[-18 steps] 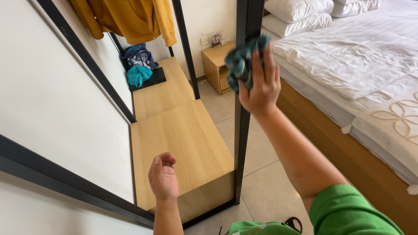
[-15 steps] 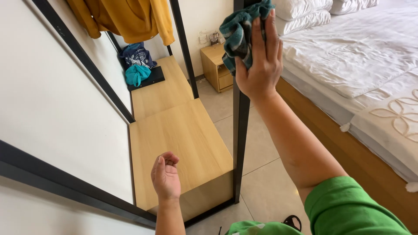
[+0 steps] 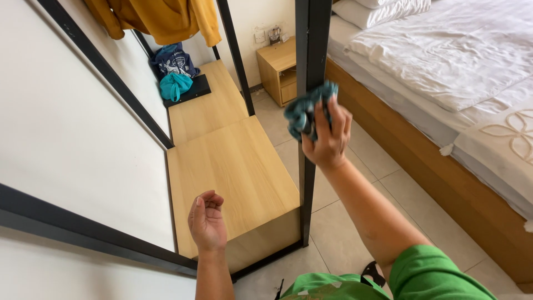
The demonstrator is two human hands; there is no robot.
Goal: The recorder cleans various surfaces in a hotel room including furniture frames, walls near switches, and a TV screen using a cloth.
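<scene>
Right hand (image 3: 327, 139) presses crumpled teal cloth (image 3: 304, 113), seemingly against black post (image 3: 311, 50).

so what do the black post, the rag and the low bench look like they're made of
Black post: probably painted or powder-coated metal, going by its slim square section and even matte black. Teal rag, bunched in the right hand against the post: soft woven or microfibre cloth, since it crumples into folds. Low bench: light wood or wood-look laminate, with faint grain and a satin surface.
</scene>
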